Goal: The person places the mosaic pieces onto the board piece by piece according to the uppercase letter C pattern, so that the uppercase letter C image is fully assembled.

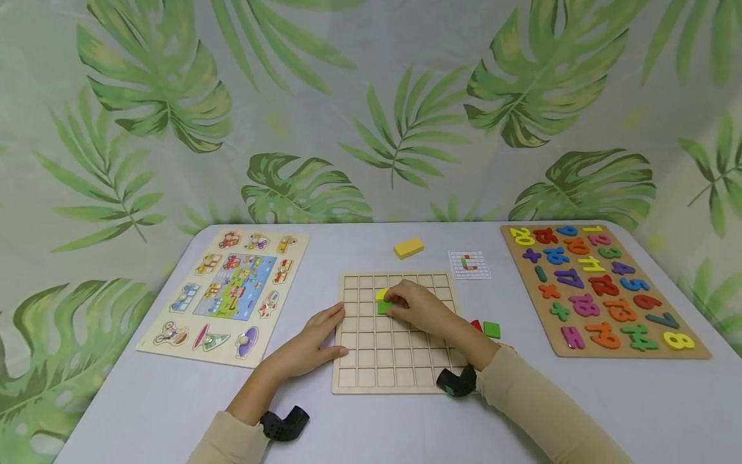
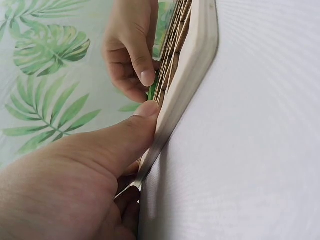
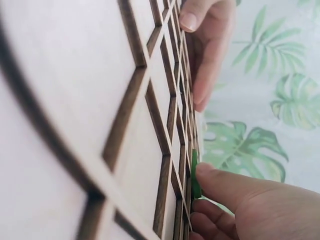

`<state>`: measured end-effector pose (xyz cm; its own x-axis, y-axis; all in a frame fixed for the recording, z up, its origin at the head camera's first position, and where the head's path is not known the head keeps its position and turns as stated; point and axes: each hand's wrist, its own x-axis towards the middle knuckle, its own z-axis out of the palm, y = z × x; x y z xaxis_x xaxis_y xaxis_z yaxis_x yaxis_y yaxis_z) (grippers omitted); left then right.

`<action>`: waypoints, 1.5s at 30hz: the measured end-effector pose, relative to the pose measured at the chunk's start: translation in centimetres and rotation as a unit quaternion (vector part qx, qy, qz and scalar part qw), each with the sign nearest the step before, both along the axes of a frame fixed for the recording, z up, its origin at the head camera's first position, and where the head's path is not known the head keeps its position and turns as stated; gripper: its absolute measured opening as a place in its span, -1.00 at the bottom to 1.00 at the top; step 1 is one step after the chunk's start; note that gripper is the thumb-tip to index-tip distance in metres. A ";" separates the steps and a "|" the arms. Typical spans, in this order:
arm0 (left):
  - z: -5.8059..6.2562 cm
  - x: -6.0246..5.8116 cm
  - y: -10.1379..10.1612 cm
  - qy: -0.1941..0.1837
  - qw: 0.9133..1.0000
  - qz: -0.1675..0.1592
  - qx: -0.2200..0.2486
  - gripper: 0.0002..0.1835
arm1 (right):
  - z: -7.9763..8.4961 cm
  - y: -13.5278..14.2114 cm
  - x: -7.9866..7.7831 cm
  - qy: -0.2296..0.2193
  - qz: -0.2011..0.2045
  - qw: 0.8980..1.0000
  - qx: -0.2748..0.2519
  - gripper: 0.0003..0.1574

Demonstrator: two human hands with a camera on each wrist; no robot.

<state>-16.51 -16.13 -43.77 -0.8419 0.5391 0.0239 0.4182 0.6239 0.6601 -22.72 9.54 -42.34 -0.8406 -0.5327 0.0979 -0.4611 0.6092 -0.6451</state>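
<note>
Sitting on the grid board (image 1: 366, 357), a yellow tile (image 1: 380, 294) neighbours a green tile (image 1: 383, 309).

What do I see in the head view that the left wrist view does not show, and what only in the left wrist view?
Only the head view shows the number board, the vehicle puzzle, the yellow block, the pattern card and the loose red tile.

Only the left wrist view shows, close up, the side wall of the grid board beside the left thumb.

Both show the left hand at the board's edge, the right hand with its fingertips at a green tile, and the leaf-patterned backdrop.
</note>
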 end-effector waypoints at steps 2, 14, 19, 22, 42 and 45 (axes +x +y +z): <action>0.0 0.0 0.0 0.000 1.000 0.000 0.000 -0.19 | 0.1 -0.2 -0.1 0.001 0.001 1.000 0.007 -0.74; 0.0 0.0 0.0 0.001 1.000 -0.002 0.001 -0.19 | 0.7 0.2 0.3 -0.040 0.011 0.999 -0.004 -0.60; -0.1 -0.1 0.0 -0.001 1.000 -0.002 -0.005 -0.19 | 2.1 1.8 0.9 -0.037 0.006 0.999 -0.026 -0.40; -0.1 -0.1 0.0 0.001 1.000 -0.003 -0.003 -0.19 | 3.0 3.1 1.5 -0.012 -0.003 0.999 -0.037 -0.34; -0.2 -0.1 -0.1 -0.003 1.000 0.002 -0.011 -0.19 | 1.4 13.7 5.7 0.019 -0.112 0.993 0.032 -0.40; -0.2 -0.1 -0.1 0.000 1.000 -0.001 -0.012 -0.19 | 0.9 14.3 5.9 0.015 -0.117 0.992 0.050 -0.44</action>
<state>-16.63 -16.26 -43.94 -0.8412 0.5406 0.0112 0.4191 0.6388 0.6452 -16.84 23.89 -41.49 -0.9397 -0.3321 0.0815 -0.3182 0.7621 -0.5638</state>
